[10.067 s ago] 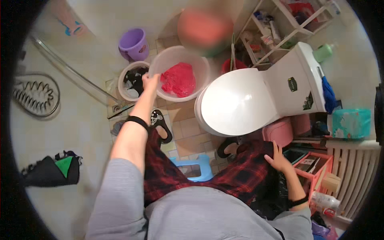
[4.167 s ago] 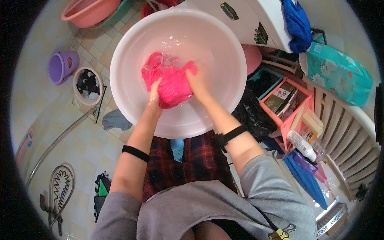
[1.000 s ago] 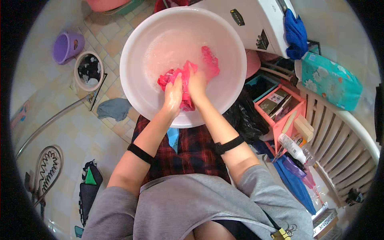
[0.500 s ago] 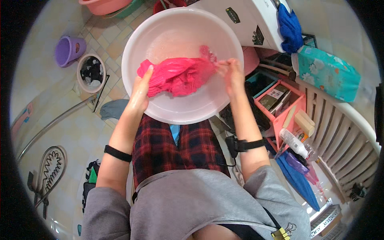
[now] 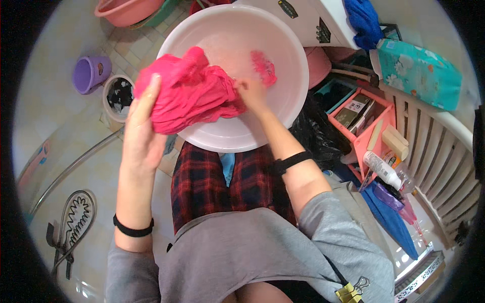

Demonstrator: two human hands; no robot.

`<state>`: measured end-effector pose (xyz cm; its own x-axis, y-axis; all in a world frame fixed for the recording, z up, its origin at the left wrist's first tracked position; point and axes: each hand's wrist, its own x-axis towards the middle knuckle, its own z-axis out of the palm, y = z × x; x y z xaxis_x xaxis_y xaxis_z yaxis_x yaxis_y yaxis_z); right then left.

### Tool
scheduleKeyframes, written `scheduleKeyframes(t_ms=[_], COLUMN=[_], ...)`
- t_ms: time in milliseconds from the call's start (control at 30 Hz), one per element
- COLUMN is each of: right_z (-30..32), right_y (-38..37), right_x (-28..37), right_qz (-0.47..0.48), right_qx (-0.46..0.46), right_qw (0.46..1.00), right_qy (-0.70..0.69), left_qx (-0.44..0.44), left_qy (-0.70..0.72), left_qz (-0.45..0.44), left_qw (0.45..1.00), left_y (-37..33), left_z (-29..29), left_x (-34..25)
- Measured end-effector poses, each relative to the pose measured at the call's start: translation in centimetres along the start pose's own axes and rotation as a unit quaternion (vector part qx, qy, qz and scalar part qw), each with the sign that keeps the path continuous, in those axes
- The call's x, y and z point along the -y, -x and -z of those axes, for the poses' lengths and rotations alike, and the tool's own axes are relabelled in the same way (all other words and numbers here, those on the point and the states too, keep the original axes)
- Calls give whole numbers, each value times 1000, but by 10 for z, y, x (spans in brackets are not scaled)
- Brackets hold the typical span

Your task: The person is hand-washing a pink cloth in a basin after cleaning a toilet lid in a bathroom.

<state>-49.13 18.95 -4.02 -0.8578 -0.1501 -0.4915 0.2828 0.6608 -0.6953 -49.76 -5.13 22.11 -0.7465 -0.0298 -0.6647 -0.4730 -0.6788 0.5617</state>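
Observation:
A wet bright pink garment (image 5: 194, 96) is bunched up over the left part of a large white basin (image 5: 235, 136). My left hand (image 5: 146, 108) is closed on its left end, thumb on top and the other fingers hidden under the fabric. My right hand (image 5: 251, 94) pinches the garment's right edge above the middle of the basin. A frilly pink piece (image 5: 264, 68) lies in the shallow water beyond my right hand; whether it joins the garment I cannot tell. The garment's exact kind is not clear.
On the left stand a purple bucket (image 5: 91, 74) and a small pail (image 5: 119, 98) with dark and white cloth. Pink tubs (image 5: 126, 11) sit at the far left. To the right are a pink basket (image 5: 361, 144), bottles (image 5: 382, 170) and a slatted white rack (image 5: 424, 146).
My left hand has lifted the garment up and left, past the basin's rim. My right hand has moved left, from near the right rim onto the garment's edge. The frilly piece stays behind in the water.

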Motion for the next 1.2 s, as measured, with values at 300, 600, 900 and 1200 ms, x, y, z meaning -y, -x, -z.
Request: scheduleKeyframes(t_ms=[300, 600, 900, 1200], right_z=[13, -11, 97, 144], right_y=[-24, -32, 95, 47], right_x=[-58, -60, 155, 126], right_qz=[1, -214, -211, -134], right_qx=[-221, -33, 29, 78], right_qw=[967, 952, 755, 415], right_qy=[124, -216, -621, -897], left_qx=[-34, -98, -49, -62], left_qy=[-164, -543, -626, -322], left_qz=[4, -81, -287, -215], left_qw=[986, 830, 724, 920], left_y=[-35, -64, -89, -119], left_z=[54, 113, 65, 114], left_x=[56, 179, 219, 198])
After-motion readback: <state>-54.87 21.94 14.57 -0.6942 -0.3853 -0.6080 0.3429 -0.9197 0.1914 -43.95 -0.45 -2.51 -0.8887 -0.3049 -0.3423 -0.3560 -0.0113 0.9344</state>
